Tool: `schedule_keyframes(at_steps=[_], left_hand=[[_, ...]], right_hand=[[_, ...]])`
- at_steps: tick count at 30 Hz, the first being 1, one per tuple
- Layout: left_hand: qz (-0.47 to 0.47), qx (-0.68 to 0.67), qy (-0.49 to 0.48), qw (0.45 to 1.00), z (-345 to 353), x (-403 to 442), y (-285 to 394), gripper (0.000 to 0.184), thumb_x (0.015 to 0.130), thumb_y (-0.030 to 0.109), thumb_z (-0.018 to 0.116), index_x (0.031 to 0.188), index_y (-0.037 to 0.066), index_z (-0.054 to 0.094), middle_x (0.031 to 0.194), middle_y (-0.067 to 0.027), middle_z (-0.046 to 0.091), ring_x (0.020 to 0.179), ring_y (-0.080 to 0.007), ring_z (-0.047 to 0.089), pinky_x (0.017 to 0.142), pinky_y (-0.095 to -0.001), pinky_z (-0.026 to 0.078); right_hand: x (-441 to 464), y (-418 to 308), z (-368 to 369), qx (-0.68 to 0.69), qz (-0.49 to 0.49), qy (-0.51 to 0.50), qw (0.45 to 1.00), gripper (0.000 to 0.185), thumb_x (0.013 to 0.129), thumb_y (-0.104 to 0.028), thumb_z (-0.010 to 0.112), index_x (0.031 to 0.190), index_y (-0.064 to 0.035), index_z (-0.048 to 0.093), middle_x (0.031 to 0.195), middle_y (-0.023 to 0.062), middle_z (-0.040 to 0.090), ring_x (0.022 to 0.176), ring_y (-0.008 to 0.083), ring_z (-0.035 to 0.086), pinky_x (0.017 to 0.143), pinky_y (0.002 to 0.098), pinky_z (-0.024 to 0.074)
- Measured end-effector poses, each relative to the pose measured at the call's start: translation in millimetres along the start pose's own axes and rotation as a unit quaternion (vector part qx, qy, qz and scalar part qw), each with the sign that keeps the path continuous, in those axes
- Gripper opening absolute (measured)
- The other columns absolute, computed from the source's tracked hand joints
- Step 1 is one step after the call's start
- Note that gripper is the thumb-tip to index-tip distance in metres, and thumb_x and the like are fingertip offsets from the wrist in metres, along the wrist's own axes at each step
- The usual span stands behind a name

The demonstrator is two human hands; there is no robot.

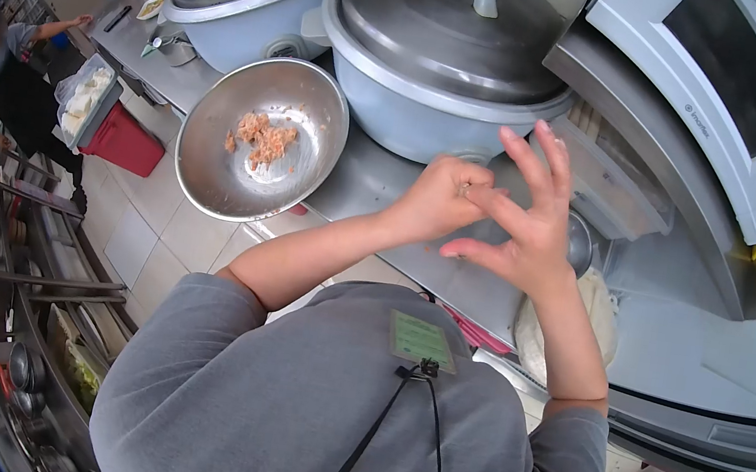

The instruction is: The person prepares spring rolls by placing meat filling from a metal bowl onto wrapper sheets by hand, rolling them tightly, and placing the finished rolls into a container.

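Observation:
My left hand is closed in front of my chest, its curled fingers wrapped around one finger of my right hand. My right hand's other fingers are spread apart, and its thumb points left. Small pale bits seem to cling to the fingertips. To the left of both hands, a wide steel bowl holds a clump of pinkish-orange shredded food. Just beyond the hands stands a large light-blue rice cooker with its metal lid on.
A second lidded cooker stands further left. On the right are a white microwave, a clear plastic bin and a pale, rounded bundle. Across the aisle, a person stands near a red bin. Shelving lines the lower left.

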State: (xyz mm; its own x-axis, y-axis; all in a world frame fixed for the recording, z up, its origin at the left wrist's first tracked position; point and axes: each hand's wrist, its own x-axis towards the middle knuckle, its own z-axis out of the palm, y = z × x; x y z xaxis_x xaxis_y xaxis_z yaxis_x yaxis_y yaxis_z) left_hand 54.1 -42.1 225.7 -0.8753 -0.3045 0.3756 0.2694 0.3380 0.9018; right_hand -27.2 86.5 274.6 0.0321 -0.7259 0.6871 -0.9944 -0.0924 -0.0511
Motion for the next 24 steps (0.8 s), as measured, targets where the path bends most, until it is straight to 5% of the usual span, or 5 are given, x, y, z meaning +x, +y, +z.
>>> schedule_keyframes(at_steps=[13,17,19,21,24], left_hand=[[0.012,0.023,-0.056,0.998,-2,5,1,0.011,0.080,0.010,0.056,0.078,0.001,0.062,0.066,-0.0111,0.060,0.058,-0.0156,0.058,0.055,-0.0310,0.044],[0.044,0.043,-0.044,0.997,-2,14,-11,0.016,0.077,0.009,0.058,0.064,-0.001,0.057,0.052,-0.0038,0.053,0.049,-0.0117,0.050,0.047,-0.0295,0.040],[-0.124,-0.159,-0.034,0.979,-31,18,25,0.025,0.089,0.016,0.050,0.069,0.004,0.058,0.061,-0.0058,0.056,0.058,-0.0180,0.056,0.056,-0.0308,0.043],[0.053,-0.317,0.067,0.944,-56,28,24,0.028,0.089,0.020,0.050,0.064,0.009,0.053,0.068,-0.0056,0.056,0.070,-0.0196,0.057,0.064,-0.0308,0.043],[0.053,-0.495,0.170,0.850,-90,23,19,0.040,0.090,0.031,0.049,0.056,0.011,0.044,0.085,-0.0069,0.058,0.096,-0.0233,0.054,0.093,-0.0394,0.039]], right_hand=[[6,1,0,0.037,0.020,-0.023,0.999,0.055,0.049,-0.057,0.077,0.080,-0.0122,0.068,0.135,0.0147,0.042,0.132,0.0384,0.027,0.104,0.0598,0.0173],[4,11,-2,0.009,0.038,-0.081,0.996,0.060,0.056,-0.055,0.077,0.096,-0.0115,0.067,0.134,0.0150,0.043,0.131,0.0364,0.029,0.105,0.0555,0.0210],[-6,21,11,0.340,0.210,0.087,0.913,0.058,0.065,-0.041,0.078,0.112,-0.0115,0.061,0.133,0.0125,0.043,0.132,0.0299,0.029,0.105,0.0505,0.0269],[-36,31,36,0.428,0.285,0.020,0.857,0.058,0.069,-0.033,0.076,0.119,-0.0116,0.056,0.132,0.0121,0.043,0.126,0.0272,0.037,0.100,0.0449,0.0344],[-53,31,40,0.573,0.382,-0.057,0.722,0.051,0.076,-0.020,0.072,0.123,-0.0094,0.054,0.125,0.0111,0.049,0.110,0.0214,0.052,0.088,0.0354,0.0462]])
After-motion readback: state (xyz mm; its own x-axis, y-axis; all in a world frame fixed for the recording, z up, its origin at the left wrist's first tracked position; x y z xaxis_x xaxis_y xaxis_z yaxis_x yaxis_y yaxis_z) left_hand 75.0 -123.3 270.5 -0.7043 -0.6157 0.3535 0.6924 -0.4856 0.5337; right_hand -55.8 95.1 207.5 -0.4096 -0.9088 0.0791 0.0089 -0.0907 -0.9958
